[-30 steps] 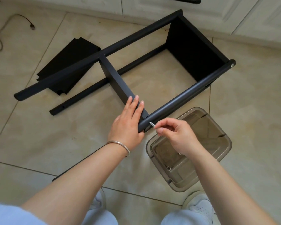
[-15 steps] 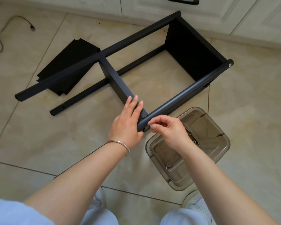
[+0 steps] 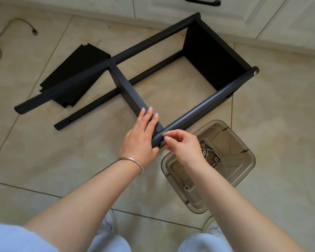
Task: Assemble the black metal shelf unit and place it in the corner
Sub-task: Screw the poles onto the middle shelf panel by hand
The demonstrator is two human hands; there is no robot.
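Observation:
The black metal shelf unit lies on its side on the tiled floor, with a far shelf panel [image 3: 213, 59] and a middle shelf panel [image 3: 131, 91] between black tubes. My left hand [image 3: 140, 135] rests with straight fingers on the middle panel's near end, where it meets the near tube [image 3: 204, 110]. My right hand [image 3: 182, 144] pinches at the near end of that tube. A screw was in those fingers a moment ago; it is hidden now. A loose black panel [image 3: 73, 73] lies flat on the floor to the left, under the far tube [image 3: 116, 59].
A clear brownish plastic box [image 3: 240, 142] with several screws and nuts stands on the floor under my right wrist. A loose black tube [image 3: 102, 100] lies on the floor. White cabinet doors [image 3: 171, 8] run along the back. A cable [image 3: 0, 42] lies far left.
My right hand carried a small silver screw from above the box up to the near tube's end, and its fingers now cover it. My left hand stayed on the middle panel.

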